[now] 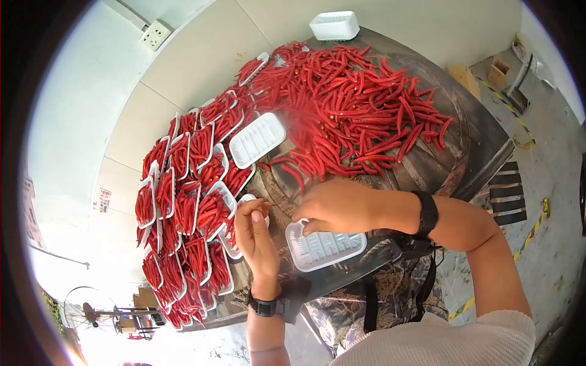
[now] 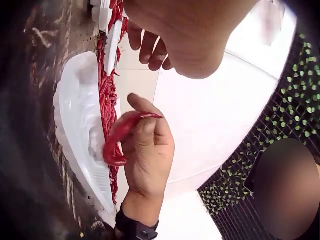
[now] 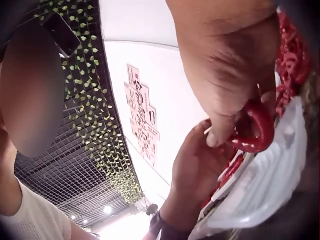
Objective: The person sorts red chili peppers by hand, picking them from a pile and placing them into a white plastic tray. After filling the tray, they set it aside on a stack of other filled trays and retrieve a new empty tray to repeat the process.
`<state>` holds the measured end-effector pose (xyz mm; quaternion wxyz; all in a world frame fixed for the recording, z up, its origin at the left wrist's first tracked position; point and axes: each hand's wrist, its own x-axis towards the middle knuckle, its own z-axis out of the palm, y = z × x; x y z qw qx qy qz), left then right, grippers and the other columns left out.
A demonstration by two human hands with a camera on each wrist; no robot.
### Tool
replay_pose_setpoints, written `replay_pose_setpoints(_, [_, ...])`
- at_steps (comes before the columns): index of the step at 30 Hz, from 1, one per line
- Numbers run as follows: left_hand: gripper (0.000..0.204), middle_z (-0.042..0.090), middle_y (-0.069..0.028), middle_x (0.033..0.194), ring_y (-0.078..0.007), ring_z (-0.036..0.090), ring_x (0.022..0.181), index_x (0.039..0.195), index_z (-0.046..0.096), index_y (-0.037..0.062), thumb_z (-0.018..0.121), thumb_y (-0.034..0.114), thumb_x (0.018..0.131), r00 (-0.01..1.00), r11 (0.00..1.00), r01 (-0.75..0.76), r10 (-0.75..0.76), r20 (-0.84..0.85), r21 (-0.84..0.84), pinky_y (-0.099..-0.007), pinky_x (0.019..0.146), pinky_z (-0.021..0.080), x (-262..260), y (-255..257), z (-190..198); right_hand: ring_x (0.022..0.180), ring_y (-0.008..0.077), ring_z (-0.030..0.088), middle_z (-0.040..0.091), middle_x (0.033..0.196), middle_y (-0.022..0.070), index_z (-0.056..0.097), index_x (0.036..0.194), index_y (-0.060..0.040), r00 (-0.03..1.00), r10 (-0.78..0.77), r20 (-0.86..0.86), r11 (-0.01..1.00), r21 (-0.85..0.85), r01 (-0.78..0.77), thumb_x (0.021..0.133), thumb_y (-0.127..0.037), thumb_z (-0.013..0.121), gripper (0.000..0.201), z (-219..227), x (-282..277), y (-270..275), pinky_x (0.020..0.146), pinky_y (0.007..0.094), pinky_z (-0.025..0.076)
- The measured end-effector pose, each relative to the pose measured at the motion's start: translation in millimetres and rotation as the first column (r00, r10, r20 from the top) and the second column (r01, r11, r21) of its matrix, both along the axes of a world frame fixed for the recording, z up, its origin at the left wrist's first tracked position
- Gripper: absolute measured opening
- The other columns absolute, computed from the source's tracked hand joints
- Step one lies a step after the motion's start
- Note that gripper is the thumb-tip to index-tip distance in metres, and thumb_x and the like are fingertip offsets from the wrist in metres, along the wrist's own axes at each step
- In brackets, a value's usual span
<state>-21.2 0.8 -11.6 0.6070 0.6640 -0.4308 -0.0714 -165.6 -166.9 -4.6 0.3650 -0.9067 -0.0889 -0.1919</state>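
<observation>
Plainly, a curved red chili [image 3: 265, 128] in the pinch of the right hand [image 1: 339, 204].

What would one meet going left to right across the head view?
Fan, filled chili trays, left hand, right hand, right wrist's black band, black slats.

Tbl [image 1: 473, 146] room R of chili pile [image 1: 360, 104]; filled trays [image 1: 228, 194] blk L.

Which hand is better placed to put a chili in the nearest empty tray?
Right, I'd judge: the right hand grips a chili over the tray's edge, while the left hand is off to its left, with no chili visible in it.
</observation>
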Motion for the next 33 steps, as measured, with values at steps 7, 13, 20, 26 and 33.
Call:
replay_pose_setpoints(7, [0.031,0.066,-0.0143,0.112,-0.0321,0.061,0.108,0.104,0.071,0.0036,0.082,0.009,0.075,0.914,0.959,0.169,-0.238,0.328,0.226,-0.0403,0.096,0.048,-9,-5,16,0.09,0.0346,0.065,0.068,0.093,0.0131,0.07,0.101,-0.0071,0.85,-0.436,0.296,0.886,-0.027,0.463,0.089,-0.01,0.067,0.012,-11,2,-42,0.08,0.0467,0.051])
replay_pose_setpoints(13, [0.03,0.061,-0.0149,0.122,-0.036,0.057,0.121,0.093,0.072,0.0055,0.087,0.006,0.068,0.766,0.849,0.228,-0.459,0.45,0.477,-0.0453,0.101,0.046,-9,-4,11,0.086,0.0326,0.062,0.066,0.088,0.0102,0.072,0.091,-0.0072,0.797,-0.516,0.314,0.821,-0.082,0.565,0.083,-0.014,0.076,0.012,-8,-4,-66,0.078,0.045,0.05])
replay_pose_setpoints(20, [0.02,0.062,-0.0149,0.118,-0.0392,0.057,0.118,0.087,0.07,0.006,0.079,0.004,0.07,0.728,0.861,0.271,-0.476,0.494,0.431,-0.0487,0.1,0.045,-7,-2,18,0.085,0.0327,0.06,0.061,0.083,0.0095,0.064,0.082,-0.007,0.794,-0.576,0.196,0.745,-0.273,0.608,0.072,-0.019,0.084,0.026,-19,-3,-55,0.079,0.045,0.049])
replay_pose_setpoints(26, [0.033,0.06,-0.0163,0.121,-0.0391,0.057,0.119,0.096,0.066,0.0056,0.083,0.004,0.068,0.783,0.843,0.226,-0.455,0.424,0.488,-0.0454,0.1,0.047,-15,-3,18,0.089,0.0373,0.064,0.065,0.089,0.0149,0.065,0.085,-0.0045,0.787,-0.617,0.034,0.734,-0.338,0.59,0.077,-0.019,0.078,0.021,-9,-12,-57,0.079,0.0491,0.052])
replay_pose_setpoints(33, [0.034,0.06,-0.0155,0.119,-0.0382,0.061,0.108,0.101,0.066,0.005,0.085,0.01,0.073,0.789,0.858,0.218,-0.435,0.434,0.464,-0.0445,0.092,0.051,-11,-5,7,0.092,0.0313,0.062,0.064,0.089,0.0086,0.066,0.086,-0.0039,0.792,-0.609,0.045,0.74,-0.328,0.588,0.079,-0.014,0.081,0.019,-7,-10,-53,0.084,0.0429,0.049])
